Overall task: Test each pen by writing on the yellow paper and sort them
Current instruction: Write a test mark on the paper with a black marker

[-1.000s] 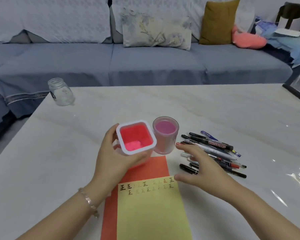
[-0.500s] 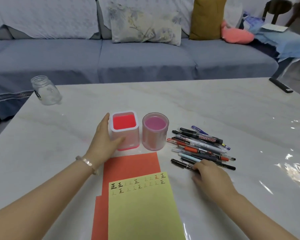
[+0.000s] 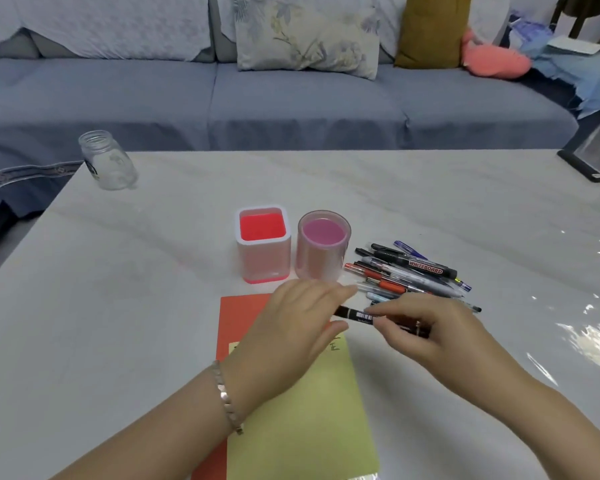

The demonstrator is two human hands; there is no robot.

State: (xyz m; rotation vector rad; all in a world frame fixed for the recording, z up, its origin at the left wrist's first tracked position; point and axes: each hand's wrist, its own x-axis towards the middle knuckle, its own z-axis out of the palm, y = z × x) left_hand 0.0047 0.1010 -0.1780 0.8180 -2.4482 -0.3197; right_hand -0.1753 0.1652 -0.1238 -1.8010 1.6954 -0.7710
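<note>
A black pen (image 3: 361, 315) is held level above the table between both hands. My right hand (image 3: 426, 327) grips its barrel, and my left hand (image 3: 295, 323) pinches its left end, over the top of the yellow paper (image 3: 298, 420). The yellow paper lies on a red sheet (image 3: 236, 317), with written marks partly hidden by my left hand. A pile of several pens (image 3: 409, 271) lies just behind my right hand. A square red-lined holder (image 3: 264, 244) and a round pink cup (image 3: 323, 247) stand side by side behind the papers, both showing nothing inside.
A clear glass jar (image 3: 108, 161) stands near the table's far left corner. A dark remote (image 3: 581, 166) lies at the far right edge. A grey sofa with cushions runs behind the white marble table (image 3: 118, 306). Shiny plastic film glints at the right.
My left hand let go of the square holder and came to the pen's end. My right hand lifted a black pen from the pile and brought it over the paper.
</note>
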